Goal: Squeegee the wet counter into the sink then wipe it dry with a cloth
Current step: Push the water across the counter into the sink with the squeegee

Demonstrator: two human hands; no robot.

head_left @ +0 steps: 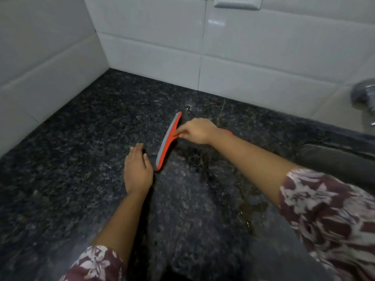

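An orange squeegee (pixel 168 141) with a grey rubber blade stands on the dark speckled granite counter (pixel 81 138), blade edge down and running near to far. My right hand (pixel 197 131) grips its handle from the right side. My left hand (pixel 138 169) rests flat on the counter just left of the blade's near end, fingers straight. Wet patches (pixel 203 159) shine on the counter to the right of the blade. The sink (pixel 336 161) lies at the right edge, partly hidden by my right arm. No cloth shows.
White tiled walls (pixel 152 47) meet in a corner behind the counter. A chrome tap (pixel 365 96) sticks out from the wall at the far right above the sink. A white wall socket (pixel 237 2) sits at the top.
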